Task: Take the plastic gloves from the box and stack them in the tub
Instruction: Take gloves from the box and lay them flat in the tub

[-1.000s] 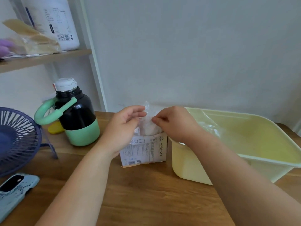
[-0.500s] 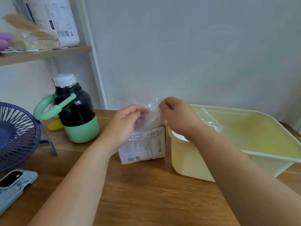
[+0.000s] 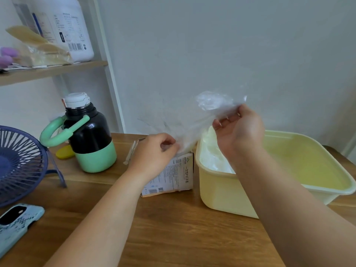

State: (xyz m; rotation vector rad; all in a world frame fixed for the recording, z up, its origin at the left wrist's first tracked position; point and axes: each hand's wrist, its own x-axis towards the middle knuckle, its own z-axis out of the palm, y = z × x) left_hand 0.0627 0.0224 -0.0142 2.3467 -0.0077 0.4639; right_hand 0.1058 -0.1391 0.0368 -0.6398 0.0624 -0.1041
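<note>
A small cardboard glove box point(image 3: 177, 176) stands on the wooden table beside a pale yellow tub point(image 3: 227, 191). My right hand point(image 3: 238, 130) pinches a clear plastic glove point(image 3: 213, 103), lifted above the tub's left end. The glove stretches down toward the box top. My left hand point(image 3: 154, 153) sits on the box top, fingers curled and pinching the clear plastic there. Clear gloves point(image 3: 213, 158) lie in the tub's left end.
A black and green flask point(image 3: 86, 135) stands left of the box, a yellow lid point(image 3: 64, 152) behind it. A blue fan point(image 3: 21, 162) and a phone point(image 3: 15, 222) lie at the left edge. A shelf point(image 3: 52, 70) with a white jug hangs above.
My right hand has risen up and to the right, drawing the glove out of the box and over the tub. My left hand stays on the box top.
</note>
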